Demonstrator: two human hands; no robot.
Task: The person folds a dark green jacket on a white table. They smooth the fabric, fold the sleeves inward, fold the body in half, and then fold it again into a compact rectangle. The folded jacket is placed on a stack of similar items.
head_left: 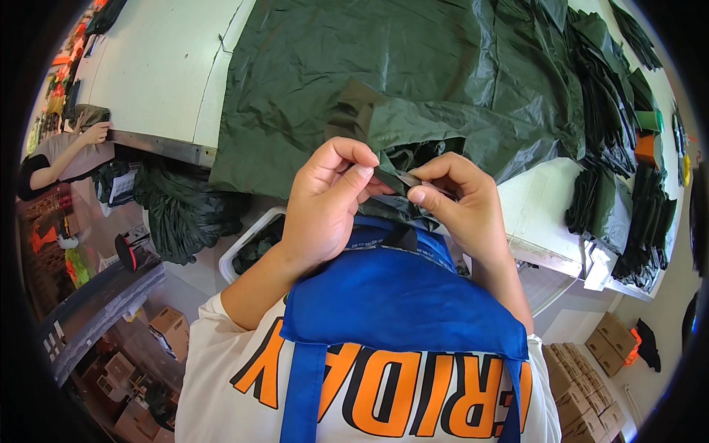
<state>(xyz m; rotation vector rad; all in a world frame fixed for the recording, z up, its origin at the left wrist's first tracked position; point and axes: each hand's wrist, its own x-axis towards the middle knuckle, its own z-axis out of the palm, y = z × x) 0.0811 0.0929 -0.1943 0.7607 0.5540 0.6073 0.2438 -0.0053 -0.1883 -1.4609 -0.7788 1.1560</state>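
A large sheet of thin, shiny dark green fabric [317, 81] covers the table in front of me, creased, its near edge drawn up toward my body. My left hand [325, 199] pinches a fold of that edge between thumb and fingers. Close beside it, my right hand [465, 199] is closed on the same edge with thumb and forefinger. A small greyish sliver shows at the right fingertips; I cannot tell whether it is fabric or a separate thing. Between the hands the fabric gapes, showing dark, glossy folds. A brownish-green flap is turned up just beyond.
Stacks of folded dark green pieces [598, 81] line the table's right side. Under the table's left edge hang bunched green sheets [185, 207], near a white bin [230, 258]. At far left another person's arm [63, 159] reaches to the table [148, 66]. Cardboard boxes [583, 391] stand lower right.
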